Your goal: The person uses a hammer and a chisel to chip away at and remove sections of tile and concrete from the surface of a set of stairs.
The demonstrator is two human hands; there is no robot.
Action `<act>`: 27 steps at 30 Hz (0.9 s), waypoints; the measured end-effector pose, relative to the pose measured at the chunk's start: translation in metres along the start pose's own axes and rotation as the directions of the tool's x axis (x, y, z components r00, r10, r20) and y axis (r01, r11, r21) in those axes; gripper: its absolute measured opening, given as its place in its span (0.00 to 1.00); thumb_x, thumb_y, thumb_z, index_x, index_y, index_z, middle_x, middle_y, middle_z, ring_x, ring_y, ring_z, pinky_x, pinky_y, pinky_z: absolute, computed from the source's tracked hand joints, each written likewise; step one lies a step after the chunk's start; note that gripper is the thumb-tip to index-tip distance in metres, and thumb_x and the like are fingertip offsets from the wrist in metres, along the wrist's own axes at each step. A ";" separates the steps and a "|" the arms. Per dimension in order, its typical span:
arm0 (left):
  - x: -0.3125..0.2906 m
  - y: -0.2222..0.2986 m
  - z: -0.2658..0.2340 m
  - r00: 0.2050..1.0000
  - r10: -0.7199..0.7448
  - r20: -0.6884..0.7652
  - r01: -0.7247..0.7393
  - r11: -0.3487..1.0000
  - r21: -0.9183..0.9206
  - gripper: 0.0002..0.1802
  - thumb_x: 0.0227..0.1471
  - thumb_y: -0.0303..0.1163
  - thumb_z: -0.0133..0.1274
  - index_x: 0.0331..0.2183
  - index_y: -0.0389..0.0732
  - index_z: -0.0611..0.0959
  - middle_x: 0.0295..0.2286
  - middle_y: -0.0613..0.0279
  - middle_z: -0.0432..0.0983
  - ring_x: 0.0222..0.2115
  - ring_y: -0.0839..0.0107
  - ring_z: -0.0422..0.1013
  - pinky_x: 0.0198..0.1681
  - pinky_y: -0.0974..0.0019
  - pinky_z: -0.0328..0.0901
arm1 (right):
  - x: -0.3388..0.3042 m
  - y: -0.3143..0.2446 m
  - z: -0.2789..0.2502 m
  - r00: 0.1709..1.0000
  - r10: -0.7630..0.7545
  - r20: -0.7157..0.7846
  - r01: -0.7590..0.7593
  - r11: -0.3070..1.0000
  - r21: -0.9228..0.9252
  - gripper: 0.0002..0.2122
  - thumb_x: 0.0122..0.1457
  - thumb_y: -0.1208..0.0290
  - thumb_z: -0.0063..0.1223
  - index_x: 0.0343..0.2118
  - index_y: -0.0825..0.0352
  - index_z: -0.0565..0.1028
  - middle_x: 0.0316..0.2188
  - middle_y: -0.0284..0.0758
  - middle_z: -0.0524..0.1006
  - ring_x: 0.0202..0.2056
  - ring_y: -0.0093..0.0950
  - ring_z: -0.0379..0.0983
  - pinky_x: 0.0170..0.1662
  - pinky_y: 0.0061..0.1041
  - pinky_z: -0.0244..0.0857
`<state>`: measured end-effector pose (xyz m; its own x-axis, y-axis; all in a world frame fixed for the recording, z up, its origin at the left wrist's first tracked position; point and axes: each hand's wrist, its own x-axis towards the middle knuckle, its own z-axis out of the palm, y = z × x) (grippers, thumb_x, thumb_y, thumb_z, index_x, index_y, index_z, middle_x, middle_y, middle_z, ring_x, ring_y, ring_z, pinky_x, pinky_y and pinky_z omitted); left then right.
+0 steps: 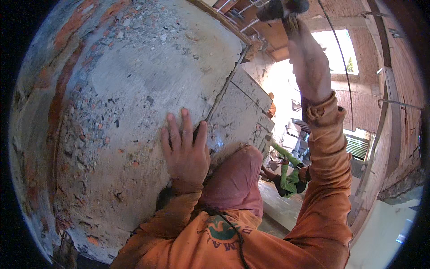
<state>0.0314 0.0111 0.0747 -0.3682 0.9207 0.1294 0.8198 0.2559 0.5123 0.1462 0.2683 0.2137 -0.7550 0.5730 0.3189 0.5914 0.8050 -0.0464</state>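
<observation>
My left hand (186, 154) rests on a rough grey concrete slab (148, 80), palm down with the fingers spread. Its thumb side is close to the slab's dark broken edge. Raised at the upper right, my right hand (311, 67) is closed around the handle of a hammer (284, 10). The dark hammer head sits at the top rim of the picture, partly cut off, well apart from the slab. Small rubble and brick chips (83, 148) lie scattered over the slab. My bent knee (242, 168) is beside the slab edge.
A person in green (289, 181) is bent low beyond my knee, at the right. Brick walls with a bright window opening (342, 51) stand behind. A dark cable (342, 58) hangs near my raised arm. Wooden beams (385, 103) run along the right.
</observation>
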 end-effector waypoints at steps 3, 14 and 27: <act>0.001 0.000 -0.002 1.000 0.002 0.018 -0.002 1.000 -0.009 0.17 0.49 0.37 0.50 0.43 0.50 0.78 0.58 0.53 0.54 0.59 0.44 0.47 0.58 0.43 0.43 | 0.008 0.019 0.018 0.997 -0.076 0.019 0.076 0.997 0.003 0.20 0.59 0.75 0.43 0.55 0.68 0.62 0.34 0.44 0.74 0.33 0.38 0.72 0.37 0.31 0.66; 0.002 0.002 0.000 1.000 -0.010 0.010 0.010 1.000 -0.002 0.14 0.49 0.36 0.50 0.41 0.49 0.80 0.57 0.54 0.57 0.58 0.45 0.50 0.58 0.44 0.45 | 0.023 0.007 -0.008 0.994 -0.100 0.035 0.101 0.994 -0.032 0.14 0.55 0.78 0.46 0.46 0.68 0.69 0.40 0.45 0.74 0.41 0.46 0.70 0.43 0.36 0.65; -0.001 0.002 0.002 1.000 0.031 -0.007 -0.031 0.999 -0.034 0.13 0.46 0.40 0.53 0.33 0.45 0.83 0.56 0.55 0.59 0.58 0.49 0.51 0.59 0.45 0.43 | -0.001 0.032 0.002 0.972 -0.079 0.220 0.096 0.993 -0.064 0.19 0.59 0.74 0.40 0.55 0.59 0.64 0.34 0.48 0.72 0.33 0.40 0.73 0.39 0.31 0.68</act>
<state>0.0345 0.0116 0.0742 -0.3457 0.9261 0.1507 0.8154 0.2171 0.5366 0.1655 0.2943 0.2103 -0.8432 0.5270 0.1059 0.5336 0.8445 0.0453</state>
